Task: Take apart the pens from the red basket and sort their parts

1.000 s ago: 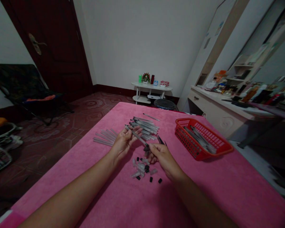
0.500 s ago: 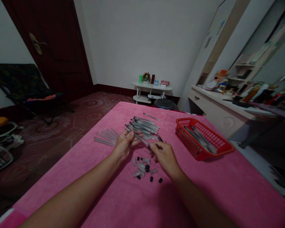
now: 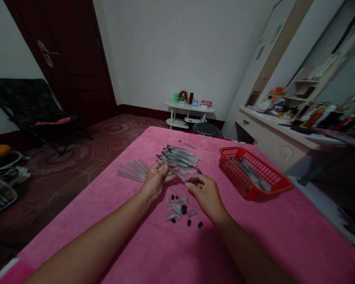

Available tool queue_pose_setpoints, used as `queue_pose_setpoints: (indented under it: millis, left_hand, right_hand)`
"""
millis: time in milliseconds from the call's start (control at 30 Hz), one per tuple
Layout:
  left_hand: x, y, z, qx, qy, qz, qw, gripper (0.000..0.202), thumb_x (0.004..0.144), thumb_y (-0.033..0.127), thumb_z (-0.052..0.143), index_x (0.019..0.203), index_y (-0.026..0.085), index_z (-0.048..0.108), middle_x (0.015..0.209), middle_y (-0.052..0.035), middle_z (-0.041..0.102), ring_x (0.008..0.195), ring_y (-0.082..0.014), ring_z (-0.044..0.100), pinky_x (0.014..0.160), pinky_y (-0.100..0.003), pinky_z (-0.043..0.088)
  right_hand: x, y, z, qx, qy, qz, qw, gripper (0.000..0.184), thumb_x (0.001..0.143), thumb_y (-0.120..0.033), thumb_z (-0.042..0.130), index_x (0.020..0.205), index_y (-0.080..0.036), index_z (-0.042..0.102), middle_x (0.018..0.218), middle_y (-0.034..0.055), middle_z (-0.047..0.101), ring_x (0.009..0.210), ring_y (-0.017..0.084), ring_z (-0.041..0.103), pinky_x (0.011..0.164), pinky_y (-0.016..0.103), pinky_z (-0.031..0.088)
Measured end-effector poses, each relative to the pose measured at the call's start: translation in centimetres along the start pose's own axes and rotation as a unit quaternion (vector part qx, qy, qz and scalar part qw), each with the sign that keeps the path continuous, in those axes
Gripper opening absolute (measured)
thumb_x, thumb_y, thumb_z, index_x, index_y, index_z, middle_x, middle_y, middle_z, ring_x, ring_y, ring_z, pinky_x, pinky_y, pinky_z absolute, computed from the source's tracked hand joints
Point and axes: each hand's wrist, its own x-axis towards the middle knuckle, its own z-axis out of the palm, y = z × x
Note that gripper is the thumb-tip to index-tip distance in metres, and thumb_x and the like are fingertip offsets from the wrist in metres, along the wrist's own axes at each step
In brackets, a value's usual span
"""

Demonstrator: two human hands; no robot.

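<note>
A slim pen (image 3: 178, 174) slants between my two hands above the pink cloth. My left hand (image 3: 156, 180) is closed on its upper left part, thumb and fingers pinching it. My right hand (image 3: 206, 194) pinches the lower right end, and its fingers cover that tip. Just beyond lies a pile of grey pen refills (image 3: 182, 156) with dark ends. Several clear pen barrels (image 3: 133, 169) fan out left of my left hand. Below the hands are scattered clear pen caps (image 3: 176, 206) and small black plugs (image 3: 189, 223).
A red plastic basket (image 3: 242, 189) holding several pens (image 3: 250, 173) stands on the right of the pink-covered table (image 3: 154, 252). One lone refill (image 3: 189, 145) lies behind the pile. A dresser (image 3: 272, 134) is to the right, a folding chair (image 3: 23, 102) to the left.
My right hand's fingers have shifted slightly around the pen's end. The pen stays between both hands, and the loose parts lie as before.
</note>
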Motion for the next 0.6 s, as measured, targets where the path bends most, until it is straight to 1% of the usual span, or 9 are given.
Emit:
queue_pose_setpoints:
  millis: [67, 200, 233, 300, 367, 400, 500, 533, 600]
  left_hand:
    - [0.07, -0.06, -0.08, -0.003, 0.001, 0.001, 1.0, 0.025, 0.075, 0.021, 0.074, 0.086, 0.015, 0.053, 0.086, -0.0045, 0.071, 0.078, -0.0178, 0.071, 0.065, -0.027, 0.059]
    - [0.15, -0.03, -0.14, 0.005, 0.01, 0.001, 1.0, 0.023, 0.075, 0.02, 0.074, 0.086, 0.015, 0.054, 0.086, -0.0052, 0.071, 0.078, -0.0177, 0.071, 0.065, -0.026, 0.059]
    - [0.16, -0.03, -0.15, 0.007, 0.01, 0.002, 1.0, 0.024, 0.075, 0.021, 0.074, 0.086, 0.015, 0.054, 0.086, -0.0051, 0.071, 0.077, -0.0174, 0.071, 0.065, -0.026, 0.059]
    - [0.19, -0.06, -0.23, 0.01, 0.006, 0.006, 1.0, 0.026, 0.074, 0.024, 0.075, 0.086, 0.015, 0.054, 0.086, -0.005, 0.07, 0.075, -0.0171, 0.071, 0.064, -0.027, 0.059]
    - [0.22, -0.13, -0.35, 0.009, -0.002, 0.01, 1.0, 0.029, 0.072, 0.025, 0.077, 0.086, 0.015, 0.054, 0.086, -0.0049, 0.07, 0.076, -0.0174, 0.071, 0.065, -0.027, 0.059]
    - [0.24, -0.17, -0.41, 0.008, -0.006, 0.01, 1.0, 0.029, 0.072, 0.025, 0.077, 0.087, 0.015, 0.054, 0.087, -0.0049, 0.07, 0.077, -0.0177, 0.071, 0.065, -0.027, 0.059]
    - [0.24, -0.24, -0.5, 0.006, -0.012, 0.007, 1.0, 0.03, 0.071, 0.025, 0.078, 0.087, 0.015, 0.054, 0.087, -0.0048, 0.07, 0.08, -0.0186, 0.071, 0.067, -0.028, 0.06]
    - [0.22, -0.24, -0.49, 0.006, -0.011, 0.005, 1.0, 0.03, 0.071, 0.024, 0.078, 0.087, 0.015, 0.054, 0.086, -0.0048, 0.07, 0.08, -0.0189, 0.071, 0.068, -0.028, 0.06]
    - [0.17, -0.23, -0.44, 0.006, -0.006, 0.004, 1.0, 0.03, 0.071, 0.024, 0.077, 0.086, 0.015, 0.053, 0.086, -0.005, 0.07, 0.08, -0.0192, 0.071, 0.067, -0.028, 0.06]
  right_hand:
    - [0.07, 0.08, -0.03, 0.005, 0.012, -0.008, 1.0, 0.025, 0.073, -0.041, 0.066, 0.08, -0.017, 0.066, 0.072, 0.0027, 0.068, 0.062, 0.015, 0.059, 0.055, 0.024, 0.043]
    - [0.17, 0.24, -0.04, 0.018, -0.043, 0.018, 0.999, 0.035, 0.084, -0.045, 0.051, 0.069, -0.016, 0.064, 0.059, 0.0024, 0.063, 0.051, 0.013, 0.054, 0.05, 0.024, 0.04]
    - [0.18, 0.25, -0.02, 0.017, -0.042, 0.016, 0.999, 0.033, 0.084, -0.043, 0.052, 0.069, -0.016, 0.064, 0.059, 0.002, 0.062, 0.051, 0.013, 0.054, 0.05, 0.024, 0.04]
    - [0.16, 0.2, 0.01, 0.019, -0.017, -0.002, 1.0, 0.021, 0.078, -0.037, 0.061, 0.075, -0.017, 0.065, 0.066, 0.0019, 0.065, 0.058, 0.014, 0.057, 0.054, 0.024, 0.042]
    - [0.13, 0.13, 0.04, 0.035, -0.006, -0.017, 0.999, 0.02, 0.073, -0.035, 0.066, 0.082, -0.017, 0.065, 0.074, 0.0022, 0.067, 0.064, 0.015, 0.059, 0.058, 0.024, 0.044]
    - [0.11, 0.11, 0.05, 0.042, -0.014, -0.015, 0.999, 0.02, 0.075, -0.036, 0.064, 0.082, -0.017, 0.065, 0.074, 0.0022, 0.067, 0.064, 0.015, 0.059, 0.058, 0.024, 0.044]
    - [0.06, 0.13, 0.04, 0.036, -0.051, 0.009, 0.998, 0.027, 0.083, -0.04, 0.054, 0.073, -0.017, 0.064, 0.062, 0.0011, 0.063, 0.053, 0.013, 0.055, 0.052, 0.024, 0.041]
    - [0.05, 0.14, 0.03, 0.028, -0.051, 0.012, 0.998, 0.027, 0.083, -0.039, 0.054, 0.072, -0.017, 0.064, 0.061, 0.0009, 0.062, 0.052, 0.013, 0.055, 0.052, 0.024, 0.041]
    - [0.06, 0.15, 0.01, 0.02, -0.029, 0.002, 0.999, 0.017, 0.077, -0.034, 0.061, 0.076, -0.017, 0.064, 0.067, 0.0011, 0.065, 0.058, 0.014, 0.057, 0.055, 0.024, 0.043]
